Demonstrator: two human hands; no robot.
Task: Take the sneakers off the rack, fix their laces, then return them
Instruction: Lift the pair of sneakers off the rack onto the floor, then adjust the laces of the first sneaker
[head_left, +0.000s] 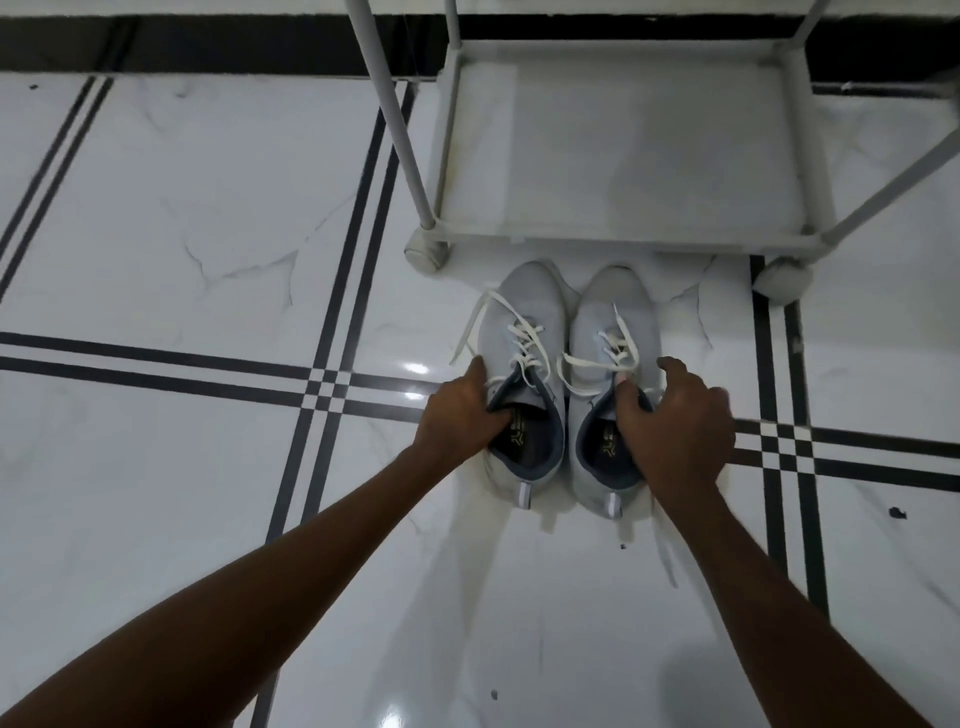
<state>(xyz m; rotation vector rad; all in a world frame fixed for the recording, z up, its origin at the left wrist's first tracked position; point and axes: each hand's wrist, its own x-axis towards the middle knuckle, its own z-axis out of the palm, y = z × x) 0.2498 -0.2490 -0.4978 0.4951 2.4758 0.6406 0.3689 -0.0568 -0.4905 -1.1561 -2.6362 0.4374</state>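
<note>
Sneakers, a pale grey pair with dark blue collars, stand side by side on the white marble-look floor (182, 218), toes pointing away toward the rack (618, 156) and heels toward the person. The left sneaker (524, 332) touches the right sneaker (613, 332) along their inner sides. Both sit just in front of the rack's lowest shelf, near its two front feet, and off the shelf itself. The white laces (519, 332) of the left sneaker are loose, with one end trailing out to the left over the floor; the right sneaker's laces are also untied, with ends splayed across its tongue.

The left hand (462, 410) grips the left sneaker at its collar, fingers tucked inside the opening and thumb on the outer side. The right hand (675, 415) clasps the right sneaker's collar likewise, its thumb inside the opening and fingers curled over the outer edge. Black double lines cross the floor tiles to the left and right.
</note>
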